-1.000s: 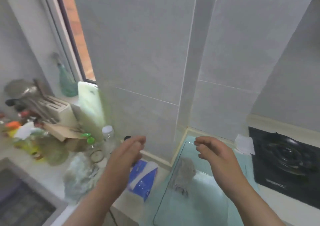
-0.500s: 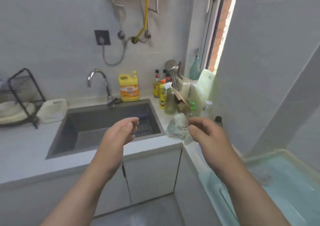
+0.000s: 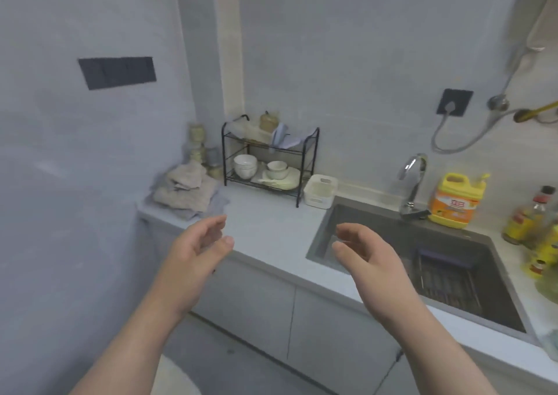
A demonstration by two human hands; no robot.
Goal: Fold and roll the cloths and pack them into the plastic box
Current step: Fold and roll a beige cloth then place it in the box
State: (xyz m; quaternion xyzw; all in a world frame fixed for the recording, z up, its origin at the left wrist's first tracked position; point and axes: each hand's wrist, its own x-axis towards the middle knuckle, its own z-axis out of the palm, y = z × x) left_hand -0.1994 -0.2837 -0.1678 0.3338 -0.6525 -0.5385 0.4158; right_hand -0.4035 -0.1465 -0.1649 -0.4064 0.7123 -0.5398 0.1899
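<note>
a person's left grip (image 3: 193, 255) and right grip (image 3: 371, 258) hung in the air in front of a pale kitchen table (image 3: 265, 222), palms turned toward each other, fingers loosely bent and apart, holding nothing. the pile of crumpled beige and grey cloths (image 3: 184, 190) lay at the table's far left corner against the wall, beyond the left grip and not touched by it. the white plastic box (image 3: 320, 191) stood on the table between a black wire dish rack (image 3: 262, 146) and the grey sink (image 3: 377, 228), farther back than both grips and nearer the right one. white bowls (image 3: 245, 165) sat on the rack's lower shelf. a chrome faucet (image 3: 413, 180) and a yellow detergent jug (image 3: 454, 204) stood behind the sink, and the right grip hovered above the sink's near left corner.
</note>
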